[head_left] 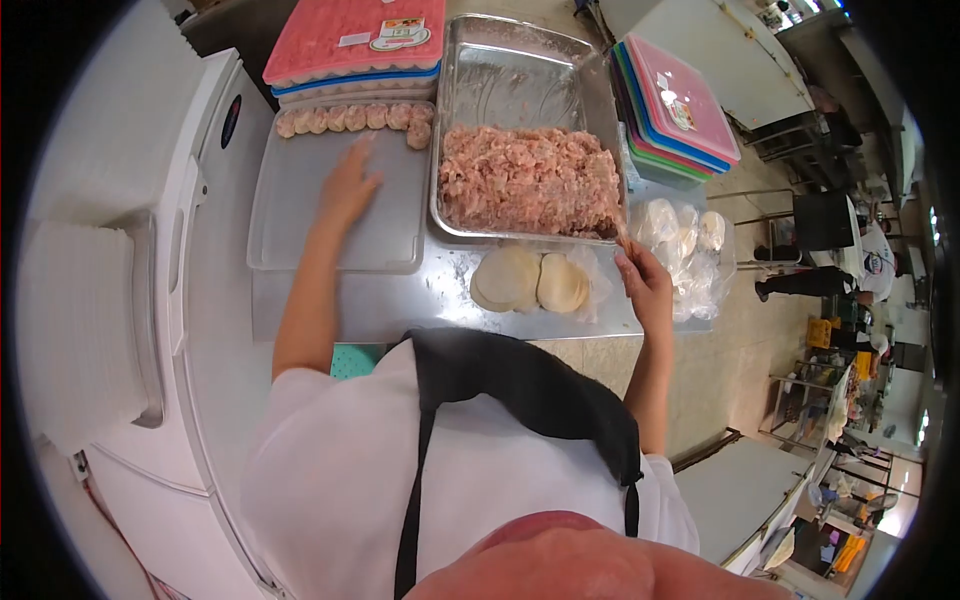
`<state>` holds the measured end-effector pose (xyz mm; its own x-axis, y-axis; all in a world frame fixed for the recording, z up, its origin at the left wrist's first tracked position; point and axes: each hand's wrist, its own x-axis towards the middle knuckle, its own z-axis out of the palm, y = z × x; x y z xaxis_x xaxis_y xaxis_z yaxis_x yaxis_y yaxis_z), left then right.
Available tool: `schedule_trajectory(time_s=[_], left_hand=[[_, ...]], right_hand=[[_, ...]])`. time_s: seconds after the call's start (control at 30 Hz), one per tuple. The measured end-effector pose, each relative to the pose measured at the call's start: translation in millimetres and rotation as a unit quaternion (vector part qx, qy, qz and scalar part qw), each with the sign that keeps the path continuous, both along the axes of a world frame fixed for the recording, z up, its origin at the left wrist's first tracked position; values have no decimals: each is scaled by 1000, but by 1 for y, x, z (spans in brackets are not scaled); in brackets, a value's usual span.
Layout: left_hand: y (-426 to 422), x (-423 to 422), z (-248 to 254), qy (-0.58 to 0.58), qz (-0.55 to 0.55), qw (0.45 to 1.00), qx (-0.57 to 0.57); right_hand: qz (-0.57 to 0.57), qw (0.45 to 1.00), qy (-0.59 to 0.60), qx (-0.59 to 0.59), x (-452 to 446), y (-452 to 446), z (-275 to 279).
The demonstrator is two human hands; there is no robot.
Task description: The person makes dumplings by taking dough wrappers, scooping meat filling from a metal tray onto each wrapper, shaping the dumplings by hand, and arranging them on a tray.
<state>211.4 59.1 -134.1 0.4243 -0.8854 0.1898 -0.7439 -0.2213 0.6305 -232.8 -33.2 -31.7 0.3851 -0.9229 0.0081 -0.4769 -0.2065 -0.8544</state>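
Left of the meat tray [515, 90], your left hand [348, 185] spreads open near dumplings [354, 118]; at the tray's near right corner, your right hand [646, 282] pinches a thin tool [625, 238].

Slim item [624, 237] in right grip [646, 279], unclear

No lettering is legible: labels [400, 38] on the left pink lid [320, 45], labels [680, 113] on the right pink lid [700, 85], oval badge [231, 121] on the white appliance [215, 220], print [876, 262] on a distant shirt [878, 240].
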Motion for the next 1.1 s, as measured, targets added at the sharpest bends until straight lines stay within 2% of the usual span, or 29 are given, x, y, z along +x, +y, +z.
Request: schedule_trajectory(time_s=[0.03,0.07,0.1,0.13,0.2,0.3,0.4,0.5,0.6,0.7,0.73,0.77,0.8,0.87,0.93,0.97,1.03,1.1], left_hand=[[20,2,-3,-62,13,998,-15],[40,-2,-1,-30,49,998,25],[57,-6,1,2,84,994,64],[73,-7,-5,-27,113,990,84],[99,-8,-19,-87,169,974,122],[117,-20,-11,-64,176,978,89],[137,-28,-32,-135,193,968,89],[147,-56,-10,-74,221,964,127],[159,-67,-15,-127,258,951,113],[154,-81,-5,-233,257,937,38],[144,-93,2,-212,215,953,5],[131,-110,4,-189,174,966,-27],[116,-132,9,-166,133,976,-58],[81,-187,23,0,67,998,-14],[54,-221,29,26,-35,999,19],[44,-236,27,6,-44,999,13],[32,-255,17,-33,-58,998,4],[33,-257,6,16,-31,999,17]], right_hand=[[11,999,18,29,1,-5,4],[21,997,35,59,0,-11,5],[77,992,81,-64,-4,-22,1],[121,975,142,-122,-7,-35,4],[207,914,260,-230,-8,-61,25],[251,820,463,-225,15,-84,70],[251,793,456,-318,37,-89,44],[354,762,322,-437,34,-71,-6],[360,720,388,-448,30,-58,14],[352,736,417,-401,24,-87,54],[352,736,437,-379,23,-95,67],[335,733,395,-441,21,-110,56],[345,733,382,-445,23,-118,43],[363,732,355,-454,26,-126,17],[403,718,319,-470,22,-105,-18],[424,707,300,-479,18,-98,-26],[424,709,326,-459,9,-98,3],[417,718,333,-447,10,-106,37]])
